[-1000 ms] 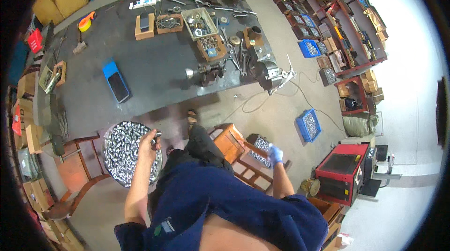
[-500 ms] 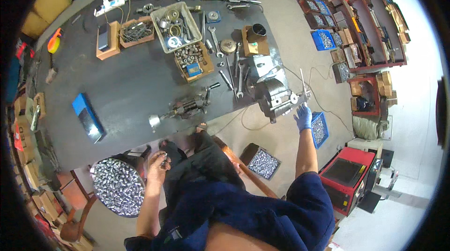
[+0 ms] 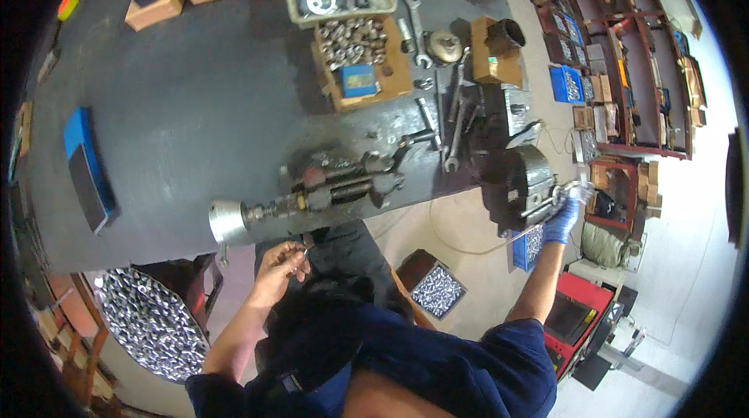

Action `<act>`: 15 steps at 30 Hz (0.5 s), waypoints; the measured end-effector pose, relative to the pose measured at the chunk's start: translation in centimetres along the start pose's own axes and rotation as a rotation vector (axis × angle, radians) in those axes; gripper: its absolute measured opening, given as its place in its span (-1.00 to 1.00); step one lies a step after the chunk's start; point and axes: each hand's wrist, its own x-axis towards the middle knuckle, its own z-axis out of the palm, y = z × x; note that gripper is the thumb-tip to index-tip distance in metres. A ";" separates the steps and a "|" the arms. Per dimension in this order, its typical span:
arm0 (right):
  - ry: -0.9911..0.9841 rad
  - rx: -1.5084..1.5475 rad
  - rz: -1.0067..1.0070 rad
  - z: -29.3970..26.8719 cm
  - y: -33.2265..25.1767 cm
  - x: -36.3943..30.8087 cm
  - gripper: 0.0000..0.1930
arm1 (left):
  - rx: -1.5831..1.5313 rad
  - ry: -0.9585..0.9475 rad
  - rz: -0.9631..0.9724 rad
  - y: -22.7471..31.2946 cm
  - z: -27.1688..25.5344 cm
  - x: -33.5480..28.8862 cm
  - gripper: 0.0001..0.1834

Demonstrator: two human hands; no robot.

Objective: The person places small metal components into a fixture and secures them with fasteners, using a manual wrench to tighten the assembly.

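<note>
Near the bench's front edge, my bare left hand [image 3: 281,268] is closed in a pinch on a small metal piece [image 3: 307,251], mostly hidden by the fingers. My right hand [image 3: 562,223], in a blue glove, is at the outer end of the dark bench vise [image 3: 519,180]. Its fingers, partly smeared, close on the vise handle [image 3: 538,222]. Between my hands, a clamp-like fixture [image 3: 335,188] with a crank and a silver cylindrical end [image 3: 227,220] is mounted along the bench edge.
A large round container of shiny metal parts [image 3: 152,324] stands lower left. On the floor are a box of small parts [image 3: 437,291] and a blue bin [image 3: 527,249]. The bench [image 3: 195,106] holds wrenches [image 3: 416,28], a parts carton [image 3: 360,43] and a blue-edged flat object [image 3: 87,172].
The view has shifted closer to the bench. My right hand has gone from spread fingers beside the vise handle to gripping it, and the handle has turned. My left hand still pinches the piece.
</note>
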 end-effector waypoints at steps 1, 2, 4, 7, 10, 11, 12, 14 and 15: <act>0.020 0.027 -0.017 0.2 -0.7 0.7 -0.78 | -0.056 -0.031 0.067 -1.1 -0.6 0.3 -0.73; -0.038 0.085 -0.031 -3.7 -0.9 3.3 -0.72 | -0.088 -0.061 0.084 -1.7 -1.1 0.6 -0.71; -0.127 0.278 0.027 -4.1 -3.7 2.9 -0.73 | -0.153 -0.084 0.150 -2.8 -1.4 0.2 -0.65; -0.346 0.280 -0.106 -4.8 -6.5 -2.5 -0.69 | -0.149 -0.102 0.222 -5.0 -1.3 -0.9 -0.57; -0.293 0.404 -0.014 -2.1 -7.1 -13.9 -0.58 | -0.272 -0.078 0.286 -7.0 -0.9 -3.0 -0.57; -0.363 0.416 -0.002 -3.0 -6.6 -15.9 -0.56 | -0.312 -0.071 0.308 -7.5 -0.8 -3.9 -0.57; -0.441 0.439 0.017 -4.7 -5.0 -16.7 -0.54 | -0.312 -0.058 0.345 -8.3 -0.8 -4.7 -0.57; -0.938 0.477 0.093 -4.9 -3.0 -20.4 -0.48 | -0.299 -0.060 0.386 -9.0 -0.7 -5.8 -0.56; -1.147 0.469 0.200 -4.1 -2.1 -22.6 -0.50 | -0.295 -0.059 0.392 -9.2 -0.3 -6.5 -0.56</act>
